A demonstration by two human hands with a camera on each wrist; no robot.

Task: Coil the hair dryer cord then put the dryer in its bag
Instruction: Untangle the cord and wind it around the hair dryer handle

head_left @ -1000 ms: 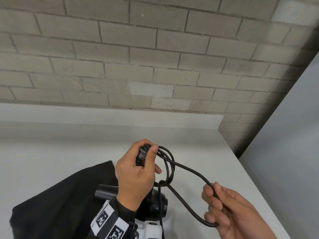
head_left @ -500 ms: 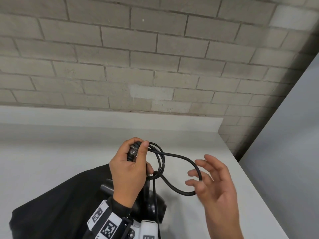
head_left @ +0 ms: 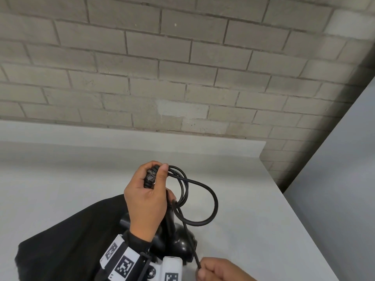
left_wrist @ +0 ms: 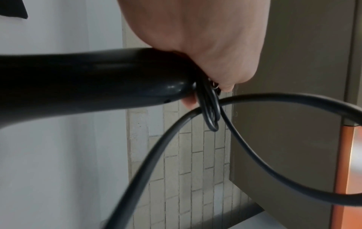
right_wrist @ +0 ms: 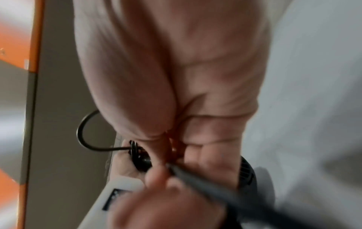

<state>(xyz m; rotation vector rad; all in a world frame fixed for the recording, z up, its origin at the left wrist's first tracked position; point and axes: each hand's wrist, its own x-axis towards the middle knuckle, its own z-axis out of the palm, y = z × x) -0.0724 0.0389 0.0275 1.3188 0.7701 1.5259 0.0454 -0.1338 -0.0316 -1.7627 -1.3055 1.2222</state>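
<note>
My left hand [head_left: 148, 191] grips the end of the black hair dryer's handle [left_wrist: 94, 80] together with the plug and several small loops of black cord [head_left: 205, 201]. The dryer's body [head_left: 180, 238] hangs below that hand, just over the white table. One wider loop of cord swings out to the right and runs down to my right hand [head_left: 219, 269], which pinches the cord at the bottom edge of the head view. In the right wrist view the cord [right_wrist: 205, 184] passes between thumb and fingers. A black cloth bag [head_left: 67, 240] lies flat on the table at lower left.
The white table [head_left: 253, 209] meets a low white ledge and a grey brick wall [head_left: 182, 78] at the back. Its right edge [head_left: 300, 220] drops off beside a grey panel. An orange strip [left_wrist: 346, 155] shows in the wrist views.
My right hand let the wide loop go, dropped toward me and took hold of the cord lower down. The loop hangs shorter from my left hand, which stayed put.
</note>
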